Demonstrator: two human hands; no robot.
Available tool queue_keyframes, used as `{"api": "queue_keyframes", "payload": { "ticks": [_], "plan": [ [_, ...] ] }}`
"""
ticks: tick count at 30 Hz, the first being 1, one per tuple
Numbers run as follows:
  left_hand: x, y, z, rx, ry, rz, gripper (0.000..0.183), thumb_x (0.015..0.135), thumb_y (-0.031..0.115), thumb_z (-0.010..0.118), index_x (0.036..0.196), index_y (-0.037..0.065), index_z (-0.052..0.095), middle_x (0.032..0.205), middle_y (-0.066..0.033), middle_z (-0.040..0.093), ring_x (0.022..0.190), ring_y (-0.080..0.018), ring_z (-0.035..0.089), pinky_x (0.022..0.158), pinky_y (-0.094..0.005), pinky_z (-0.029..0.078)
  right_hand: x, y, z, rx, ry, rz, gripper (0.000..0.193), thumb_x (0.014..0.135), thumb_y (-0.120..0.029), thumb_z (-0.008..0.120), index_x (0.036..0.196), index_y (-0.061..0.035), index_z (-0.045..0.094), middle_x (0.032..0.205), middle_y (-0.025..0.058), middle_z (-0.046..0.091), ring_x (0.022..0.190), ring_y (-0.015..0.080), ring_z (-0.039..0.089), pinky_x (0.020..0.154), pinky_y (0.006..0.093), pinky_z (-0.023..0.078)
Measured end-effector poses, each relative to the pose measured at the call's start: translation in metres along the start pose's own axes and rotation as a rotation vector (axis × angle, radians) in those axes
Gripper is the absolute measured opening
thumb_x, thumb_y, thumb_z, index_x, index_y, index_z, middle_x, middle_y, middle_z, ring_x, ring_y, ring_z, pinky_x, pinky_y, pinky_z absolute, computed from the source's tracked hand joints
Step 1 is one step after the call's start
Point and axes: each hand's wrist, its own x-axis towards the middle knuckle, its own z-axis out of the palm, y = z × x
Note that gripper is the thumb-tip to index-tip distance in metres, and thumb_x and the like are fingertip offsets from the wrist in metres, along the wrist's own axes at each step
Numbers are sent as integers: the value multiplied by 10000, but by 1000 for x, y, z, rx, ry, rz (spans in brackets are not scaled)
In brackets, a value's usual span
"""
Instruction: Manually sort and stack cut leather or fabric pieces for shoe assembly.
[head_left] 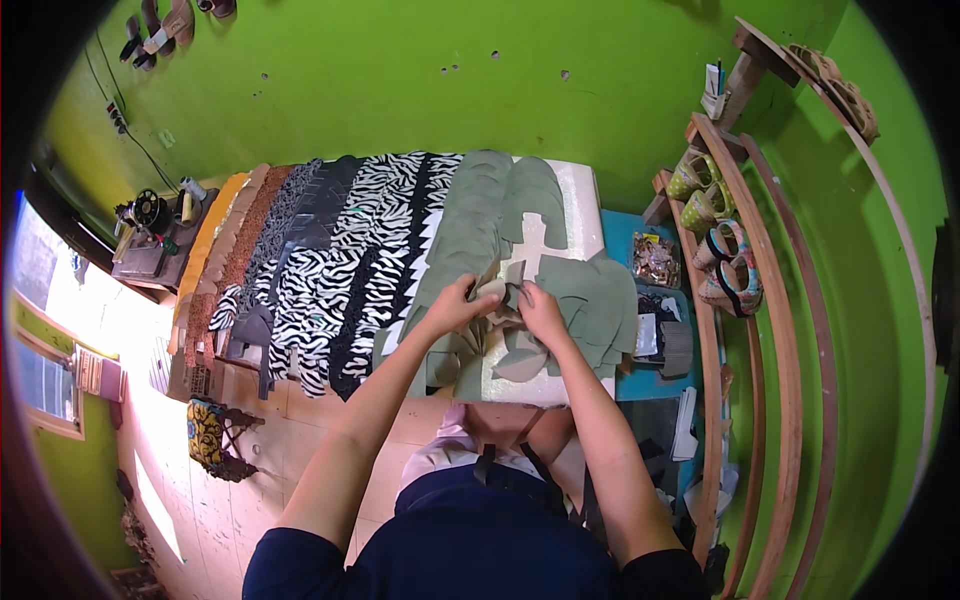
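Observation:
Grey-green cut pieces (585, 300), perhaps leather or fabric, lie in overlapping piles on a long table with a pale, sparkly surface (583, 190). My left hand (462, 305) is closed on a few of these pieces, whose tan undersides show by its fingertips. Just to its right, my right hand (543, 316) pinches the edge of a cut piece in the same bunch. Exactly how many pieces each hand grips is hidden by the fingers. Below my hands, a rounded loose piece (522, 362) rests at the table's near edge.
Left along the table run rows of zebra-print pieces (375, 215), then dark, brown and yellow ones. A sewing machine (148, 212) stands far left, above a patterned stool (208, 435). To the right are a teal table (622, 228) with plastic bins and a wooden rack (770, 300) holding sandals.

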Motion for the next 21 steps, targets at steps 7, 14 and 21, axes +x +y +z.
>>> {"api": "queue_keyframes", "payload": {
  "ticks": [7, 14, 21],
  "plan": [
    [3, -33, -19, -499, -197, -185, 612, 775, 406, 571, 1177, -31, 425, 1074, -149, 527, 941, -185, 514, 789, -286, 417, 28, 25, 20, -109, -2, 34, 279, 851, -204, 500, 1013, 20, 543, 858, 245, 594, 818, 385, 586, 707, 367, 461],
    [3, -46, -35, -569, -223, -222, 540, 698, 106, 672, 1164, 44, 407, 966, -95, 548, 867, -163, 529, 760, -272, 424, 33, 10, 26, -146, -19, 73, 351, 820, -213, 538, 1134, -57, 517, 964, 148, 587, 885, 322, 565, 792, 355, 452],
    [5, -46, -34, -491, -315, -205, 520, 761, 99, 633, 1221, 64, 393, 1028, -106, 540, 866, -168, 546, 780, -288, 430, 22, -23, 50, 104, -253, -9, 494, 745, -248, 643, 1168, -41, 493, 1086, 137, 518, 982, 263, 526, 837, 345, 431]
  ]
}}
